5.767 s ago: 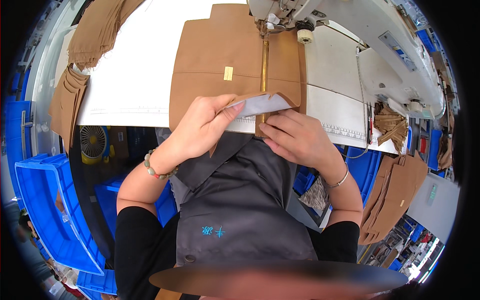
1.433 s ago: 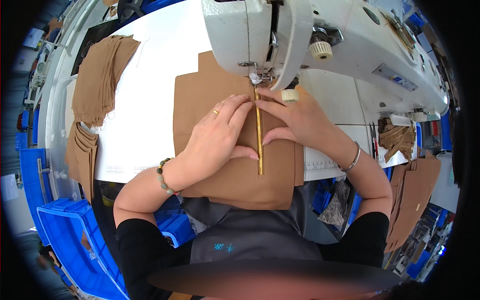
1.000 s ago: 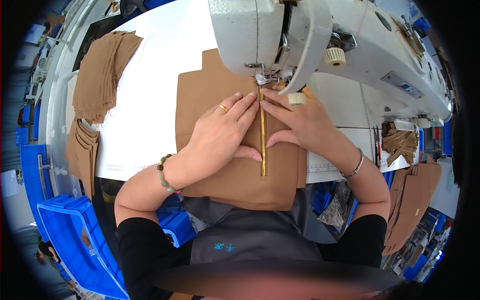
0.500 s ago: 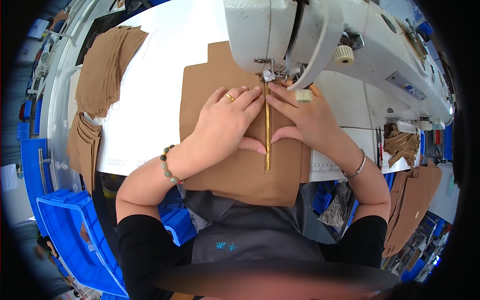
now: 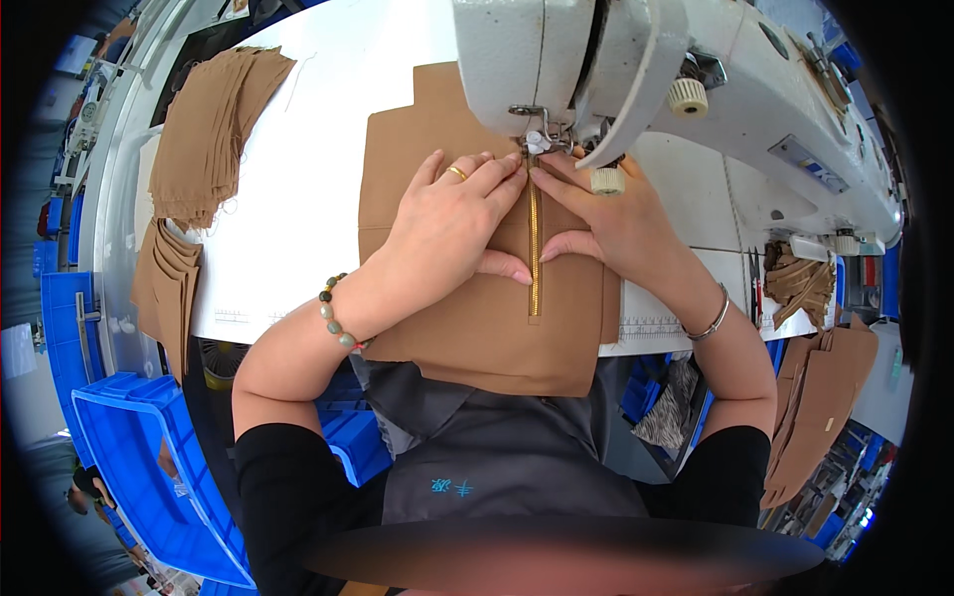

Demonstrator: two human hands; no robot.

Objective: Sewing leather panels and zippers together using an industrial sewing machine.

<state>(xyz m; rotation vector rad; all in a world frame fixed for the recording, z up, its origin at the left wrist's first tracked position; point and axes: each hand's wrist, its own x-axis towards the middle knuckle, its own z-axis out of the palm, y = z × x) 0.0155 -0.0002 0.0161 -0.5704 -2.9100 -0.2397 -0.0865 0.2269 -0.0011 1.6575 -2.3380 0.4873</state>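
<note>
A brown panel of leather-like material [image 5: 467, 348] lies flat on the white table under the sewing machine's presser foot [image 5: 538, 145]. A gold-toothed zipper [image 5: 536, 288] runs down a narrow slot in it, its far end at the foot. My left hand [image 5: 452, 219] rests flat on the panel left of the zipper, fingertips close to the foot, thumb near the teeth. On the other side, my right hand [image 5: 611, 219] presses the panel with fingers spread. Its farther fingers are partly hidden behind the machine's knob and lever.
The white sewing machine [image 5: 517, 60] overhangs the far right. Stacked brown pieces [image 5: 214, 129] lie at the left, with more below them [image 5: 167, 283]. Scissors-like tools [image 5: 753, 283] and brown scraps [image 5: 798, 283] sit at the right. A blue crate [image 5: 164, 477] stands lower left.
The panel and zipper have shifted slightly away from me, farther under the presser foot. Both hands stay flat on the panel, nearly in place.
</note>
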